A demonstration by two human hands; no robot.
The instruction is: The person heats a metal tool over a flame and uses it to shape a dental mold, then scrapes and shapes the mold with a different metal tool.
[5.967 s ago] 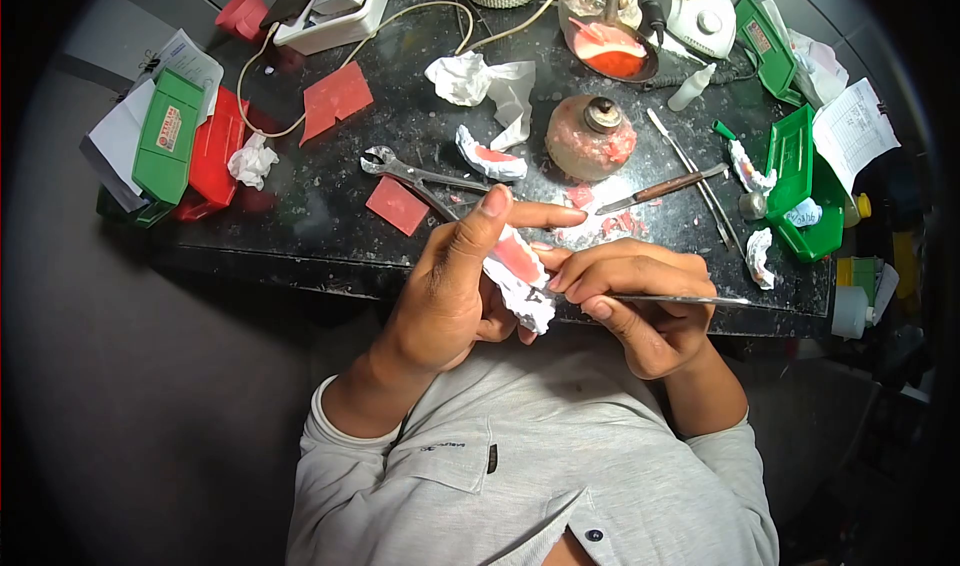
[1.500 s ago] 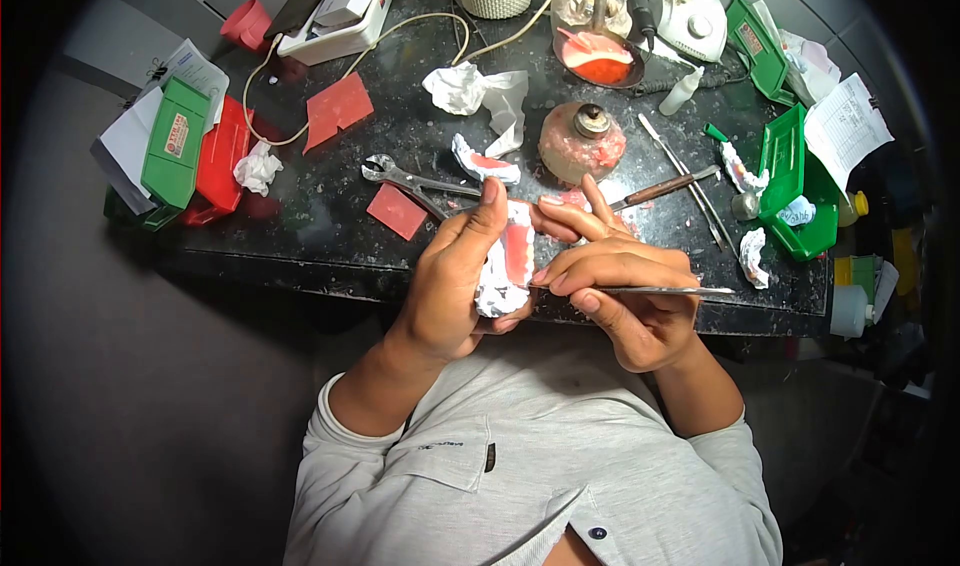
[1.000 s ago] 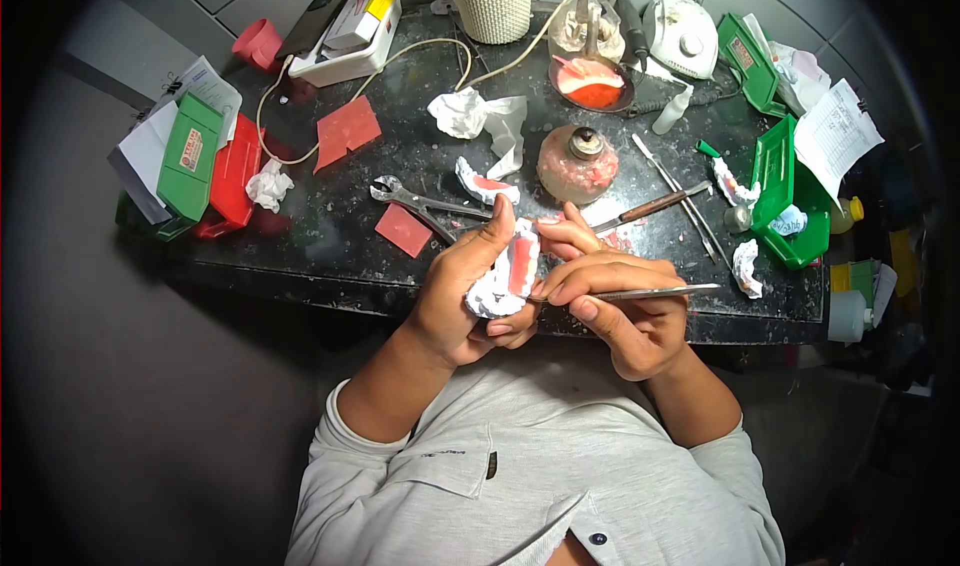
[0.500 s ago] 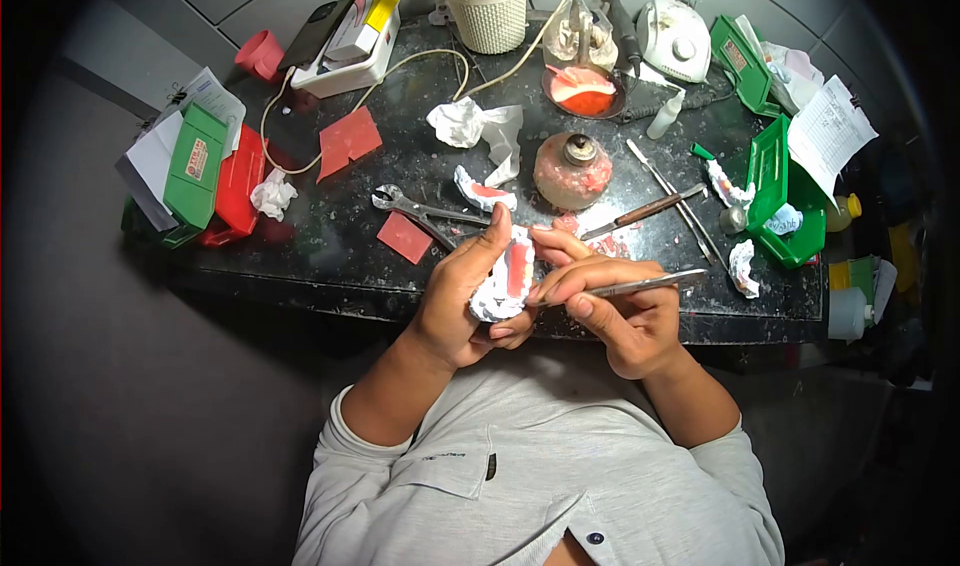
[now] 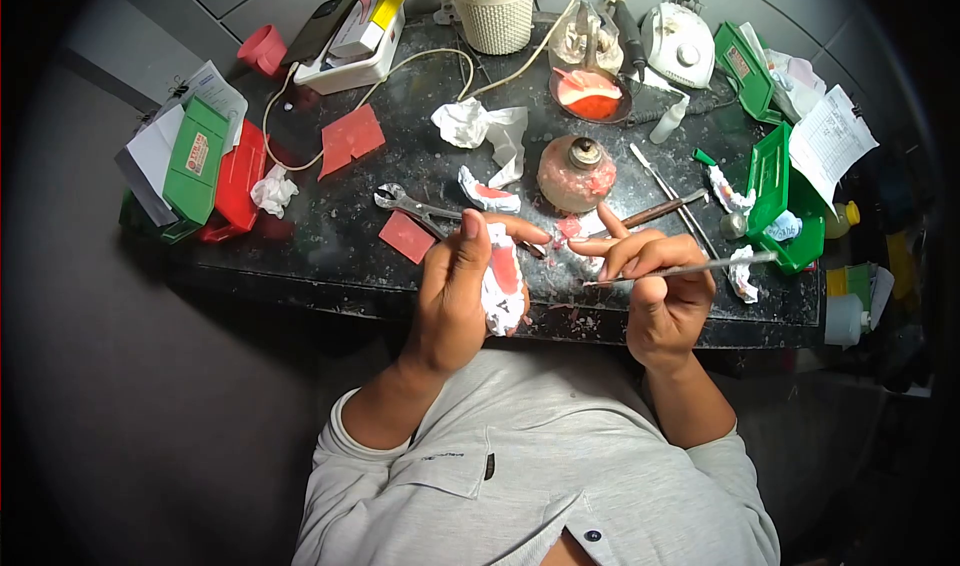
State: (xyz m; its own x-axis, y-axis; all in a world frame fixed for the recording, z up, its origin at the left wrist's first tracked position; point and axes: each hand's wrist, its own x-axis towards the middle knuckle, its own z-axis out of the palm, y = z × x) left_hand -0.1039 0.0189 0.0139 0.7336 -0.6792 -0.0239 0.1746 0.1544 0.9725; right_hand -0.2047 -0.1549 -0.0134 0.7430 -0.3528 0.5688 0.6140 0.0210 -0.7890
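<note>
My left hand (image 5: pixel 455 291) grips a white plaster dental model (image 5: pixel 503 301) with pink wax along it, held above the bench's front edge. My right hand (image 5: pixel 668 286) pinches a thin metal carving tool (image 5: pixel 715 265), its tip pointing left and apart from the model. Some of the right fingers are raised. Just beyond the hands, a second plaster model (image 5: pixel 489 194) with pink wax lies on the bench. Near it is a round spirit burner (image 5: pixel 577 174) with pinkish bits on its body. A wooden-handled wax knife (image 5: pixel 650 211) rests behind my right hand.
Pink wax sheets (image 5: pixel 351 140) and a metal plier-like tool (image 5: pixel 430 210) lie to the left. At the back are a pan of red wax (image 5: pixel 590 101) and a woven basket (image 5: pixel 497 21). Green boxes (image 5: pixel 768 181) and more plaster pieces (image 5: pixel 743 274) stand right.
My right hand has drawn away to the right with the carving tool, off the model. The left hand has turned the model slightly and its index finger now stretches out rightward.
</note>
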